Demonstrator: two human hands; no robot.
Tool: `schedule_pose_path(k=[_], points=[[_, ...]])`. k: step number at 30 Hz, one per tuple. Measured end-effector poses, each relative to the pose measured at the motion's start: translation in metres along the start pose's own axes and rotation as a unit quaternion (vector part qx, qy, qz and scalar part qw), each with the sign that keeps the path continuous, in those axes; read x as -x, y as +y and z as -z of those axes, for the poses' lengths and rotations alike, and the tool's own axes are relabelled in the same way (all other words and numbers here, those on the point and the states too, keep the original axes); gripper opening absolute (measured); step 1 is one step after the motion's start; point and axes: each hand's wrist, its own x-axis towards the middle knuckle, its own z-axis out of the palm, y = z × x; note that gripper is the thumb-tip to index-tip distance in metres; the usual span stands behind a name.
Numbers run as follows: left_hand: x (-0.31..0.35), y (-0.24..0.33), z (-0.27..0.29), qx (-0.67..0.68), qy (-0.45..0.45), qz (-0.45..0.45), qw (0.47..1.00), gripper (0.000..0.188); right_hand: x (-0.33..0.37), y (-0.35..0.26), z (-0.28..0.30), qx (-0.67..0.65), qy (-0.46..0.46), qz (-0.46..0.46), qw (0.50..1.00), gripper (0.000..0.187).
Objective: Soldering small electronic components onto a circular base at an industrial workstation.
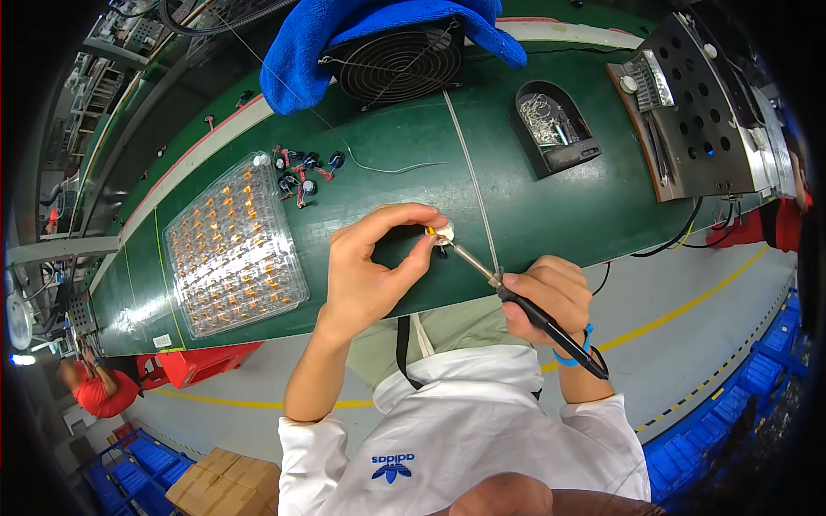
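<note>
Between thumb and forefinger, my left hand (pixel 366 267) pinches a small round whitish part (pixel 446 231) with a bit of yellow and a dark piece on it, low over the green bench. My right hand (pixel 551 297) grips the black handle of a soldering iron (pixel 474 261) like a pen. The iron's tip is at the part, close to my left fingertips; whether it touches cannot be made out. A thin silvery wire (pixel 396 170) lies beyond my left hand. Several small dark round components with red leads (pixel 303 176) are scattered beside a clear plastic tray (pixel 297 279) holding rows of copper-coloured pieces.
A black fan with a wire guard (pixel 400 64) stands at the back under a blue towel (pixel 292 60). To its right sits a black open-topped container (pixel 585 153) of silvery scraps. A perforated metal box (pixel 697 112) occupies the far right. Another person in red (pixel 103 391) is at far left.
</note>
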Motion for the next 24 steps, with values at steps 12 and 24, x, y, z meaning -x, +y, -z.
schedule_pose_path(k=[12,24], points=[[-0.0011,-0.0006,-0.002,-0.009,0.01,-0.023,1.0,0.033,0.0003,-0.0002,-0.0006,0.01,-0.003,0.003,1.0,0.032],[-0.0014,-0.0009,-0.0019,-0.037,0.009,-0.06,0.997,0.031,0.0021,-0.0014,-0.0004,0.025,-0.018,0.012,0.999,0.033]])
